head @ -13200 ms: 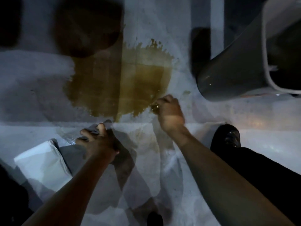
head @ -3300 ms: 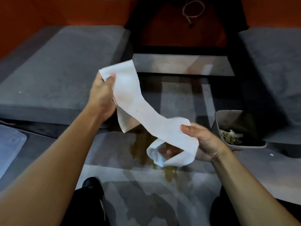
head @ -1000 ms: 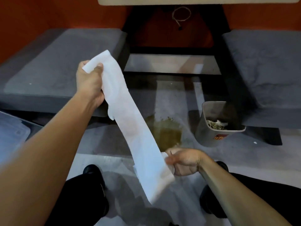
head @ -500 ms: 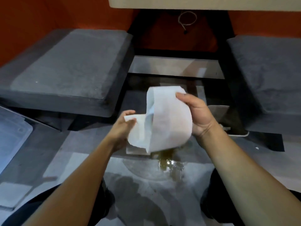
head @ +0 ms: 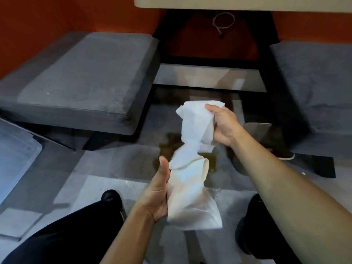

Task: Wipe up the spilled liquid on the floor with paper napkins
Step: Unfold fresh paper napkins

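Above the brown spill (head: 169,149) on the floor (head: 106,168), my right hand (head: 222,126) pinches the napkin strip (head: 190,174); my left hand (head: 158,195) cups it, seemingly half-closed. Bunch thick, then press flat.

A large grey fabric cushion (head: 80,80) fills the upper left of the frame; a second grey cushion (head: 316,88) sits at the upper right; between them stand the black legs of a frame (head: 266,60) under a pale bench top (head: 238,3) along the top edge; a thin looped cord (head: 223,21) hangs before the orange-red wall (head: 47,20); a translucent plastic lid (head: 15,155) lies at the left edge; a grey waste bin (head: 264,134) stands at right of centre, partly hidden.
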Motion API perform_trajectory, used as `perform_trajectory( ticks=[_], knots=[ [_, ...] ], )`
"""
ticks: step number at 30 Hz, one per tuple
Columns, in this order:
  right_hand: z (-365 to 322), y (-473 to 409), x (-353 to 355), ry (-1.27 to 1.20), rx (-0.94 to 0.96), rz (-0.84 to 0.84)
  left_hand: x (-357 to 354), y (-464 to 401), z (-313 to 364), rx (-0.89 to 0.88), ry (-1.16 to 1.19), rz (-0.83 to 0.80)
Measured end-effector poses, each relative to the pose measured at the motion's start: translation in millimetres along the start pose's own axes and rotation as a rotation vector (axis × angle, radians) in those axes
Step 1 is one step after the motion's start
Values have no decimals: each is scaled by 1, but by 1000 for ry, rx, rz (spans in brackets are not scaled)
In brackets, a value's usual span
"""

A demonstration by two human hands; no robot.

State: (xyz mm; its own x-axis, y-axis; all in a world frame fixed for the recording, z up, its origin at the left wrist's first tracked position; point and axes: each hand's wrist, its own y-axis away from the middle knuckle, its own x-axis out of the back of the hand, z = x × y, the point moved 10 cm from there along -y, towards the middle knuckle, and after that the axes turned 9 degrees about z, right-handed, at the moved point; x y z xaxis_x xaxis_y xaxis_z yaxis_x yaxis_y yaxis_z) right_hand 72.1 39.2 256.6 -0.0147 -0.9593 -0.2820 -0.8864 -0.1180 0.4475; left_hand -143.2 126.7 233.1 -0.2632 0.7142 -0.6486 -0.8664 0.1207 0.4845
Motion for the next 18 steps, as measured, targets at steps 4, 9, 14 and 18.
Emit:
perform_trajectory(
  ticks=[4, 9, 14, 18],
  knots=[
    [12, -6, 23, 238, 122, 23, 3, 10, 21, -122, -297, 78],
    [8, 21, 18, 755, 436, -102, 18, 20, 76, -291, -555, 147],
    [23, 70, -15, 656, 436, -333, -6, 22, 107, -303, -437, -76],
    [55, 107, -54, 107, 7, -498, -18, 14, 128, -324, -375, -80]
  ],
)
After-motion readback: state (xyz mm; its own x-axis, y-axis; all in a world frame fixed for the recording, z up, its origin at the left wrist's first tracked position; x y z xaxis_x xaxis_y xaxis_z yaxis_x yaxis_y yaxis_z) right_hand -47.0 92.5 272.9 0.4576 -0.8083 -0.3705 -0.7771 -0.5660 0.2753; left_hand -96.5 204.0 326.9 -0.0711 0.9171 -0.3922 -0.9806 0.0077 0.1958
